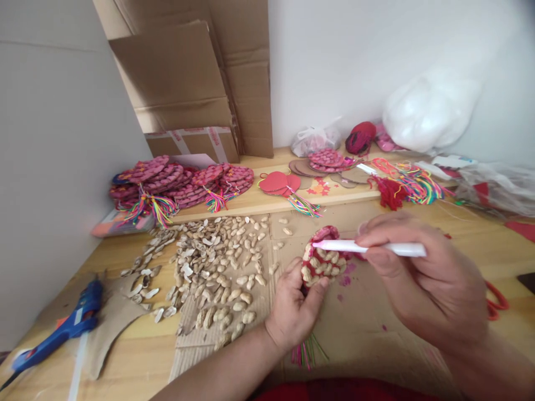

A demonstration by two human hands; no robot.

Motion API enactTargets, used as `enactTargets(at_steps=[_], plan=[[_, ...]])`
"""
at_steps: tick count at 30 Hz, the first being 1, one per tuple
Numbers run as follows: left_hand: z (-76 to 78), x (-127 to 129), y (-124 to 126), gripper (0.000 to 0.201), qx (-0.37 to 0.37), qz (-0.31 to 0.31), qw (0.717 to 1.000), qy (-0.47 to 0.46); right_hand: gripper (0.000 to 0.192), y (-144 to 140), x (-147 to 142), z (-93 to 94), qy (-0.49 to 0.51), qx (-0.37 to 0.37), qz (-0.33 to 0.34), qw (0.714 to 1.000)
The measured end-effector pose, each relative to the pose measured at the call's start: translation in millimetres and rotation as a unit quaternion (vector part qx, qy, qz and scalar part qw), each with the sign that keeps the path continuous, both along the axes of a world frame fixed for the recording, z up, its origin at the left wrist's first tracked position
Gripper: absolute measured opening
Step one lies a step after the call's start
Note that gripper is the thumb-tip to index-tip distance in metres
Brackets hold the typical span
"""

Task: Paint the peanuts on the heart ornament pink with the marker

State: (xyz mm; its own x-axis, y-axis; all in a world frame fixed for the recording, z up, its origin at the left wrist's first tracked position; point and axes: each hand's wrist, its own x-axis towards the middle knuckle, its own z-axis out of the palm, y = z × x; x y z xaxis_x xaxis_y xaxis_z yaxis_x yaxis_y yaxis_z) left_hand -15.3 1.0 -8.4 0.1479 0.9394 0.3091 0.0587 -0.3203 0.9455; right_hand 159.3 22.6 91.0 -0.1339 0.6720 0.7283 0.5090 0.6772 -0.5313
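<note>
Peanut-shell disc getting painted, both hands busy.
Left hand fingers pinch the peanut-shell ornament; right hand fingers clamp a white brush, tip just above the left fingers.

left hand grips peanut-shell disc upright; right hand holds white marker, tip on disc's upper edge; loose peanut shells left on surface.
</note>
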Motion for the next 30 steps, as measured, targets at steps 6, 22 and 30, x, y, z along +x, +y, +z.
enactTargets(at_steps=[6, 22, 30], plan=[[-7.8, -2, 0, 0.024, -0.065, 0.014, 0.997, -0.038, 0.002, 8, 23, 10.5, -0.009, 0.059, -0.154, 0.986], [1.7, -2, 2, 0.023, -0.094, 0.074, 0.993, 0.002, 0.024, 30, 62, -2.8, -0.238, -0.178, -0.235, 0.925], [-3.2, -3, 1, 0.023, -0.08, 0.074, 0.994, 0.025, 0.027, 32, 56, -7.6, -0.277, -0.219, -0.261, 0.898]])
